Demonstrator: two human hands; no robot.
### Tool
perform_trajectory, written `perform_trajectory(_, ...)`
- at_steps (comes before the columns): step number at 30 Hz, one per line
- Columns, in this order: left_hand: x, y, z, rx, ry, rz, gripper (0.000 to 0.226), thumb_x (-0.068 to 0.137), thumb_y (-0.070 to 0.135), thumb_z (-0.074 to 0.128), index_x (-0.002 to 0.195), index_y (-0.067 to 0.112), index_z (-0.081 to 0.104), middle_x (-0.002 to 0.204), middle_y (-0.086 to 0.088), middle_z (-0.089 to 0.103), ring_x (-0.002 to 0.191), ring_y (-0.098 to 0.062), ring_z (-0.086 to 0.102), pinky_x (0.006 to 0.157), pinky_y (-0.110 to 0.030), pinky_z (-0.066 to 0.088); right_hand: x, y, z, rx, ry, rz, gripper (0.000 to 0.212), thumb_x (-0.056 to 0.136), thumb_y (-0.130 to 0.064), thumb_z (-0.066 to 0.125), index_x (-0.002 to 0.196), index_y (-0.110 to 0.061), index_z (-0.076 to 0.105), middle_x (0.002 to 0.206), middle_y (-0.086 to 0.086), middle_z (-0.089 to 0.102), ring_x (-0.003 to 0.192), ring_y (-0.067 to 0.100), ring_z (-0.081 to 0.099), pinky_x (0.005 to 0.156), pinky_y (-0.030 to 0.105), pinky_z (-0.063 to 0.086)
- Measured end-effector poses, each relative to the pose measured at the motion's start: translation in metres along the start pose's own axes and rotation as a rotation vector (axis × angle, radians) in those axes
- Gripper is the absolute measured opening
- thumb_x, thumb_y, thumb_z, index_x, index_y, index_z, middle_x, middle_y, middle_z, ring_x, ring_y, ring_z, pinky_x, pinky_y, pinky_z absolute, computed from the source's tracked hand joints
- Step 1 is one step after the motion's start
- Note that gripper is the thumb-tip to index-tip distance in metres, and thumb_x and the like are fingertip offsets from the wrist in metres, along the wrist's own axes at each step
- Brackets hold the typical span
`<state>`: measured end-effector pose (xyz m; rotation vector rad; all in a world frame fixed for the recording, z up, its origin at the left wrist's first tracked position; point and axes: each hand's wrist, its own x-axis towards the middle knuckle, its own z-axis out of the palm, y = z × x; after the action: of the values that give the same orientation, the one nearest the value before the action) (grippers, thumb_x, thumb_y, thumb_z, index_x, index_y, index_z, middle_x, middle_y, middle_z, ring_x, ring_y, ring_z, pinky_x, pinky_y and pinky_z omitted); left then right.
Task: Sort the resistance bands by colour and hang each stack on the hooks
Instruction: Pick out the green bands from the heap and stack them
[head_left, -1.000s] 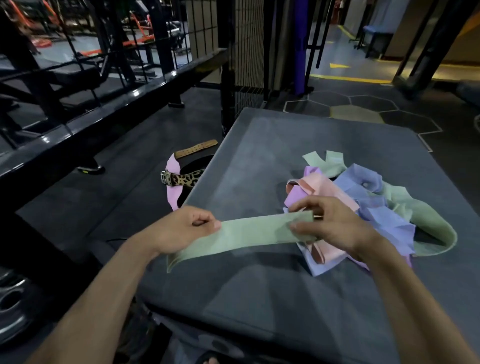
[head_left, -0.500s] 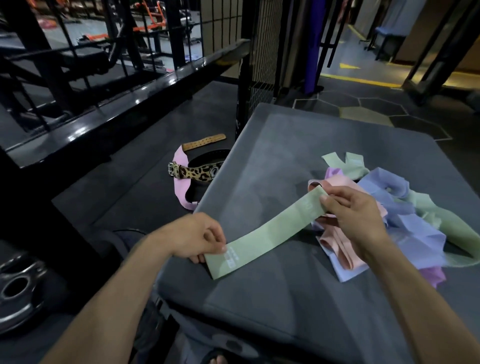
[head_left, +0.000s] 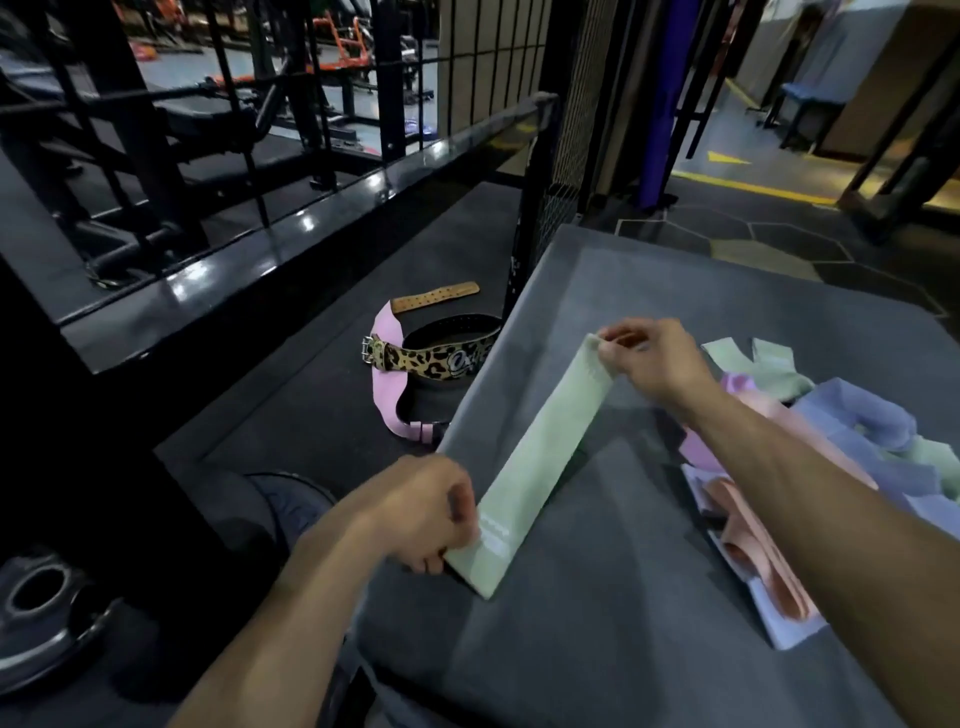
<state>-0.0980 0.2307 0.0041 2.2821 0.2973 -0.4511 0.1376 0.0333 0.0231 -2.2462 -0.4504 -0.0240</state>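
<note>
Pale green resistance band (head_left: 540, 457): lying stretched flat along the left part of the grey padded counter (head_left: 649, 597), running diagonally from near edge to far side, white print showing at its near end.

Left hand (head_left: 421, 512): fingers curling round the near end of the green band, grip closing on its corner at the counter's left edge.

Right hand (head_left: 652, 358): thumb and fingertips pinching the far end of the same band, lifting that end slightly; motion blur is making it hard to say how many fingers are taking part.

Heap of remaining bands (head_left: 831, 441): sitting on the right side of the counter beneath the right forearm, mixing lilac-blue, peach-pink, purple and more pale green pieces, tangled and overlapping.

Weightlifting belts (head_left: 431, 358): lying on the dark floor just left of the counter, one leopard-print with a metal buckle, one pink, one tan strap with punched holes.

Weight plate (head_left: 41, 608): resting on the floor at lower left.

Black metal railing (head_left: 291, 234): running along the left behind the belts.
</note>
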Motion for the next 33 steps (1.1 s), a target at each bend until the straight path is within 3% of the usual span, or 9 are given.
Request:
perform_trajectory(7, 0.012, 0.005, 0.001, 0.032, -0.135, 0.1, 0.012, 0.092, 0.027, 0.07, 0.087, 0.015, 0.068, 0.068, -0.001, 0.074, 0.051, -0.009, 0.064, 0.053, -0.025, 0.053, 0.041, -0.011, 0.063, -0.167, -0.118, -0.106, 0.006, 0.084, -0.016, 0.074, 0.088, -0.019, 0.078, 0.078, -0.004, 0.069, 0.072, 0.007, 0.06, 0.058, 0.007, 0.038)
perform_trajectory(11, 0.015, 0.005, -0.003, 0.109, -0.078, 0.116, 0.013, 0.09, 0.028, 0.071, 0.08, 0.019, 0.07, 0.059, 0.003, 0.07, 0.045, -0.008, 0.061, 0.048, -0.023, 0.049, 0.047, -0.01, 0.081, -0.227, -0.113, -0.044, 0.004, 0.084, -0.021, 0.073, 0.084, -0.025, 0.074, 0.08, -0.005, 0.069, 0.081, 0.014, 0.066, 0.068, 0.025, 0.052)
perform_trajectory(14, 0.015, 0.002, -0.004, 0.155, -0.019, 0.124, 0.012, 0.086, 0.035, 0.075, 0.082, 0.025, 0.069, 0.061, 0.013, 0.068, 0.048, -0.001, 0.06, 0.05, -0.02, 0.044, 0.045, -0.005, 0.088, -0.325, -0.081, -0.077, 0.008, 0.083, -0.023, 0.072, 0.088, -0.028, 0.07, 0.093, -0.002, 0.064, 0.091, 0.022, 0.064, 0.082, 0.036, 0.054)
perform_trajectory(17, 0.016, 0.0, -0.005, 0.261, 0.126, 0.138, 0.017, 0.077, 0.048, 0.077, 0.074, 0.037, 0.064, 0.066, 0.022, 0.063, 0.064, 0.002, 0.058, 0.061, -0.024, 0.042, 0.033, -0.006, 0.092, -0.371, -0.035, -0.237, 0.005, 0.087, -0.021, 0.063, 0.091, -0.022, 0.065, 0.093, 0.0, 0.056, 0.087, 0.024, 0.058, 0.076, 0.037, 0.049)
perform_trajectory(20, 0.016, 0.003, -0.002, 0.244, 0.136, 0.177, 0.016, 0.076, 0.049, 0.077, 0.077, 0.039, 0.065, 0.066, 0.02, 0.062, 0.067, -0.001, 0.058, 0.063, -0.024, 0.046, 0.019, -0.013, 0.094, -0.433, -0.17, -0.3, 0.017, 0.093, -0.022, 0.054, 0.099, -0.018, 0.07, 0.093, 0.002, 0.061, 0.093, 0.026, 0.059, 0.08, 0.039, 0.05)
perform_trajectory(23, 0.016, 0.009, 0.001, 0.261, 0.145, 0.188, 0.018, 0.077, 0.05, 0.078, 0.081, 0.037, 0.065, 0.071, 0.019, 0.064, 0.074, -0.004, 0.062, 0.069, -0.026, 0.052, 0.011, -0.023, 0.086, -0.538, -0.251, -0.28, 0.03, 0.099, -0.024, 0.047, 0.116, -0.019, 0.071, 0.116, 0.006, 0.064, 0.11, 0.028, 0.059, 0.092, 0.041, 0.05)
perform_trajectory(28, 0.018, 0.02, 0.008, 0.328, 0.181, 0.205, 0.021, 0.082, 0.047, 0.072, 0.096, 0.035, 0.064, 0.098, 0.013, 0.057, 0.09, -0.012, 0.059, 0.081, -0.034, 0.053, -0.005, -0.033, 0.07, -0.651, -0.506, -0.252, 0.048, 0.098, -0.024, 0.045, 0.146, -0.025, 0.051, 0.15, 0.006, 0.049, 0.137, 0.028, 0.046, 0.113, 0.043, 0.038)
perform_trajectory(30, 0.018, 0.022, 0.013, 0.344, 0.218, 0.159, 0.018, 0.085, 0.043, 0.069, 0.098, 0.033, 0.061, 0.104, 0.012, 0.054, 0.095, -0.015, 0.058, 0.081, -0.034, 0.051, -0.023, -0.031, 0.063, -0.642, -0.497, -0.218, 0.049, 0.097, -0.026, 0.048, 0.146, -0.021, 0.049, 0.149, 0.009, 0.046, 0.135, 0.031, 0.045, 0.111, 0.044, 0.04)
perform_trajectory(33, 0.021, 0.021, 0.017, 0.291, 0.307, 0.036, 0.017, 0.087, 0.039, 0.068, 0.088, 0.03, 0.053, 0.097, 0.01, 0.056, 0.092, -0.019, 0.058, 0.075, -0.032, 0.047, -0.052, -0.027, 0.059, -0.616, -0.341, -0.142, 0.03, 0.089, -0.022, 0.053, 0.116, -0.009, 0.057, 0.121, 0.013, 0.058, 0.11, 0.036, 0.057, 0.091, 0.043, 0.051)
